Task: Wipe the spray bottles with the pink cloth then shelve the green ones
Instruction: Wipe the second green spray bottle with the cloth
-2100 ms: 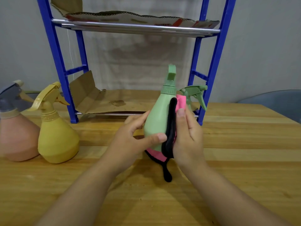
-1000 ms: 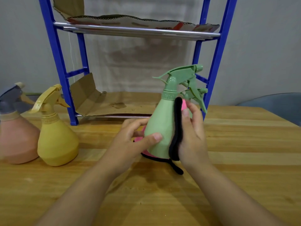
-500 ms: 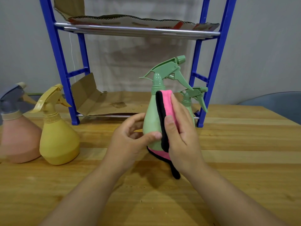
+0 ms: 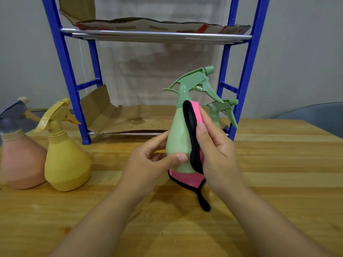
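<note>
I hold a green spray bottle (image 4: pixel 179 140) upright just above the wooden table, its nozzle pointing right. My left hand (image 4: pixel 148 164) grips its lower left side with thumb and fingers. My right hand (image 4: pixel 217 153) presses the pink cloth (image 4: pixel 196 113) with black trim against the bottle's right side; the cloth's lower part hangs under the bottle's base. A second green spray bottle (image 4: pixel 220 112) stands behind, on the lower shelf at the rack's right post, mostly hidden by my right hand.
A blue rack (image 4: pixel 65 71) with metal rails and cardboard liners stands at the back of the table (image 4: pixel 278 173). A yellow spray bottle (image 4: pixel 65 156) and a pink one with a grey head (image 4: pixel 20 160) stand at the left.
The held green bottle has been turned so that its nozzle swung from facing away to pointing right. My right hand has slid the cloth up along the bottle's side towards the neck.
</note>
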The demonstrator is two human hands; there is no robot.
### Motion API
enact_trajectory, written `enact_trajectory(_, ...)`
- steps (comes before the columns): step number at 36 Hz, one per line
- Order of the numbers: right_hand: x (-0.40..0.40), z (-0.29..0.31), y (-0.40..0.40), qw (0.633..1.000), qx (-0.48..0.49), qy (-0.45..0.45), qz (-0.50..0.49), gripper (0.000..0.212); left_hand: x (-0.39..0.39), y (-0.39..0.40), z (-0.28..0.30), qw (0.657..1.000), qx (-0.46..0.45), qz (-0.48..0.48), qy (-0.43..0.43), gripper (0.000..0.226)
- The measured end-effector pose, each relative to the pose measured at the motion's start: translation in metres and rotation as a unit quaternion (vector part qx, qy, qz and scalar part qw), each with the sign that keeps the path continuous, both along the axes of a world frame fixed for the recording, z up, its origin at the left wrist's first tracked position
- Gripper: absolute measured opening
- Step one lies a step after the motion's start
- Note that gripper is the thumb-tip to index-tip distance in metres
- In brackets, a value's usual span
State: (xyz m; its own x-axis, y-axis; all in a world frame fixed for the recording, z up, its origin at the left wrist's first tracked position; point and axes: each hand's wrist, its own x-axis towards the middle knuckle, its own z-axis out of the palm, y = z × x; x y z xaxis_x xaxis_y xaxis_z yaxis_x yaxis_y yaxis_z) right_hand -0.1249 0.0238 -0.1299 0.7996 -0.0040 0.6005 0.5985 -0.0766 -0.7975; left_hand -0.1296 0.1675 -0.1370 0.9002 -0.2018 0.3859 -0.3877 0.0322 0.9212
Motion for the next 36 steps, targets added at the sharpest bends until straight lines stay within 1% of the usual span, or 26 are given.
enact_trajectory(4, -0.002, 0.001, -0.002, 0.999, 0.024, 0.031, 0.015, 0.045, -0.003, 0.0, 0.002, 1.0, -0.004, -0.025, -0.004, 0.053)
enact_trajectory(7, -0.002, 0.007, -0.004, 0.994, 0.074, 0.069, 0.049, 0.036, -0.004, 0.003, 0.002, 0.999, -0.01, -0.041, -0.008, 0.053)
enact_trajectory(8, -0.003, 0.01, -0.004, 0.987, 0.106, 0.099, 0.069, 0.033, -0.004, 0.004, 0.002, 0.999, -0.011, -0.046, -0.012, 0.054)
enact_trajectory(11, -0.002, 0.012, -0.011, 0.952, 0.183, 0.195, 0.145, 0.042, -0.006, 0.006, 0.001, 0.998, -0.023, -0.051, -0.013, 0.05)
enact_trajectory(13, -0.001, 0.011, -0.013, 0.946, 0.2, 0.209, 0.148, 0.044, -0.007, 0.004, 0.002, 0.999, -0.023, -0.042, -0.021, 0.05)
enact_trajectory(15, 0.0, 0.009, -0.01, 0.956, 0.202, 0.181, 0.116, 0.049, -0.006, 0.001, 0.003, 0.999, -0.036, 0.0, -0.019, 0.057)
enact_trajectory(17, -0.002, 0.007, -0.006, 0.966, 0.2, 0.14, 0.085, 0.044, -0.005, -0.001, 0.004, 0.998, -0.057, 0.033, -0.019, 0.062)
enact_trajectory(19, -0.004, 0.005, -0.003, 0.975, 0.194, 0.093, 0.059, 0.033, -0.006, -0.002, 0.003, 0.997, -0.056, 0.033, -0.031, 0.058)
enact_trajectory(20, -0.005, 0.004, -0.002, 0.979, 0.184, 0.075, 0.042, 0.034, -0.006, -0.002, 0.001, 0.998, -0.046, 0.029, -0.038, 0.055)
enact_trajectory(22, -0.006, 0.001, 0.0, 0.99, 0.134, 0.041, -0.001, 0.042, -0.008, -0.004, -0.001, 0.999, -0.02, 0.016, -0.046, 0.054)
enact_trajectory(24, -0.005, -0.003, 0.002, 0.998, 0.054, -0.009, -0.037, 0.04, -0.009, -0.007, -0.004, 0.998, 0.025, 0.021, -0.047, 0.066)
enact_trajectory(26, -0.005, -0.006, 0.004, 0.996, -0.021, -0.052, -0.067, 0.038, -0.008, -0.011, -0.003, 0.996, 0.065, 0.056, -0.035, 0.074)
enact_trajectory(28, -0.005, -0.005, 0.003, 0.996, -0.037, -0.059, -0.064, 0.038, -0.007, -0.011, -0.001, 0.995, 0.067, 0.072, -0.021, 0.076)
enact_trajectory(30, -0.005, -0.002, 0.003, 1.0, -0.003, -0.021, -0.021, 0.037, -0.005, -0.008, 0.0, 0.997, 0.047, 0.055, -0.009, 0.073)
enact_trajectory(33, -0.005, 0.006, 0.001, 0.996, 0.059, 0.048, 0.039, 0.04, -0.007, -0.005, 0.003, 1.0, 0.009, 0.016, 0.006, 0.057)
enact_trajectory(36, -0.003, 0.014, -0.005, 0.985, 0.081, 0.136, 0.073, 0.045, -0.007, -0.003, 0.003, 1.0, -0.003, -0.016, 0.021, 0.049)
